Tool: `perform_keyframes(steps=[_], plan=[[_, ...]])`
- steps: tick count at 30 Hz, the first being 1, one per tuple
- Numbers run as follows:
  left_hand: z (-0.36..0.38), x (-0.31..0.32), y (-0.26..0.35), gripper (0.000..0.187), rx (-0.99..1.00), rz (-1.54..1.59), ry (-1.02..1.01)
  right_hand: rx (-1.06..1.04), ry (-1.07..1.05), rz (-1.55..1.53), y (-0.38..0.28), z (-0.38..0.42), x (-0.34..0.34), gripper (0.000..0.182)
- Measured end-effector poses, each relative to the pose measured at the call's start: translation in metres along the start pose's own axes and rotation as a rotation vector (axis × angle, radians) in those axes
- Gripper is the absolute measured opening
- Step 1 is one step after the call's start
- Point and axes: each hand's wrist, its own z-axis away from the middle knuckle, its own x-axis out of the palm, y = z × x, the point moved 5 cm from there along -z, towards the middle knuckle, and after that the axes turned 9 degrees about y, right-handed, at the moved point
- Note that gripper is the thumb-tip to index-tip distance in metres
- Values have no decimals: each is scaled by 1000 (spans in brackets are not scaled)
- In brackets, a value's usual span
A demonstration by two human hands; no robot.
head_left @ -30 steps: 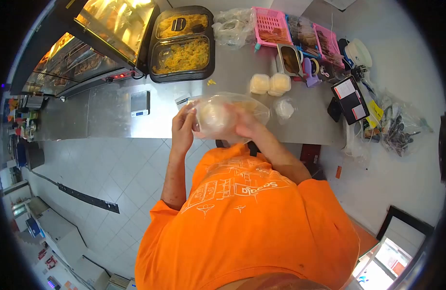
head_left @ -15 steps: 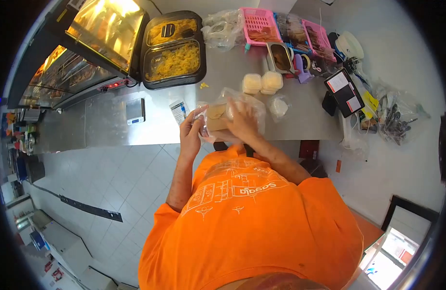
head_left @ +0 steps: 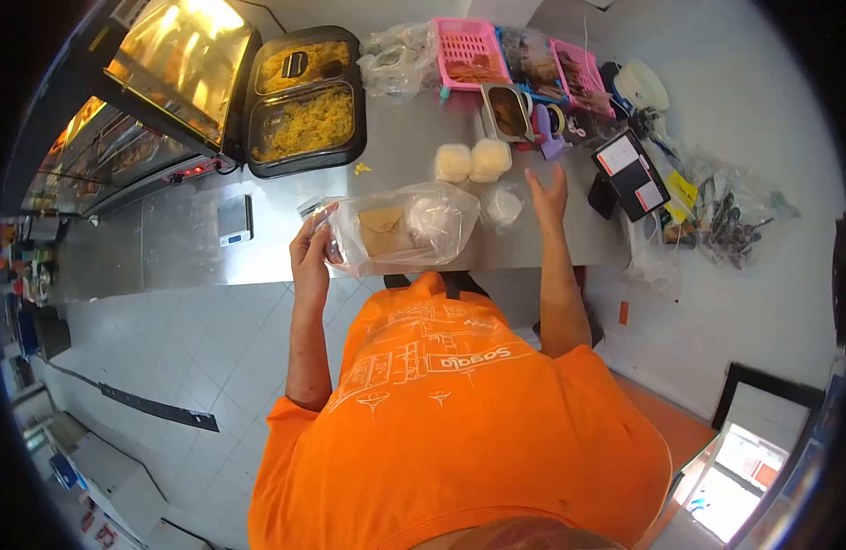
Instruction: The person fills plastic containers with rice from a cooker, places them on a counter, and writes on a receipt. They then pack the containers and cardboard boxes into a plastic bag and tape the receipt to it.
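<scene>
My left hand (head_left: 313, 243) is closed on the left end of a clear plastic bag (head_left: 342, 240) at the counter's front edge. Inside the bag lie a brown paper packet or box (head_left: 381, 231) and, to its right, a round white-looking tub (head_left: 432, 220). My right hand (head_left: 549, 197) is off the bag, with its fingers apart and nothing in them. It reaches over the counter just below a purple tape dispenser (head_left: 551, 137). Between the bag and that hand sits a small clear container (head_left: 503, 209). Stacked tubs with pale contents (head_left: 471, 162) stand behind the bag.
The steel counter (head_left: 404, 128) holds a black tray of yellow rice (head_left: 308, 119), a small scale (head_left: 235, 220) and a metal pan (head_left: 507, 112). Pink baskets (head_left: 469, 41) stand at the back. A lit food warmer (head_left: 180, 64) is left; a black-framed device (head_left: 631, 170) is right.
My right hand has left the bag and moved right, opening out toward the tape dispenser. The bag has shifted slightly left and lies more spread out, still in my left hand.
</scene>
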Motion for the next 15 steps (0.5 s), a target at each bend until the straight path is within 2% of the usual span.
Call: perform_keyframes(steps=[2, 4, 7, 10, 13, 15], plan=[[0, -3, -1, 33, -14, -11, -40, 479, -349, 314, 112, 25, 38, 86], [-1, -2, 2, 33, -15, -9, -59, 741, -840, -83, 106, 47, 38, 94], [-1, -3, 2, 34, -24, -1, -93, 779, -735, -132, 120, 61, 31, 86], [0, -4, -2, 33, -20, 5, -87, 1021, -564, -440, 122, 80, 5, 60], [1, -5, -4, 34, -32, 36, -94, 1159, -526, -775, 116, 88, -24, 55], [5, -3, -6, 34, -58, 63, -87, 1243, -646, -1086, 81, 86, -36, 57]])
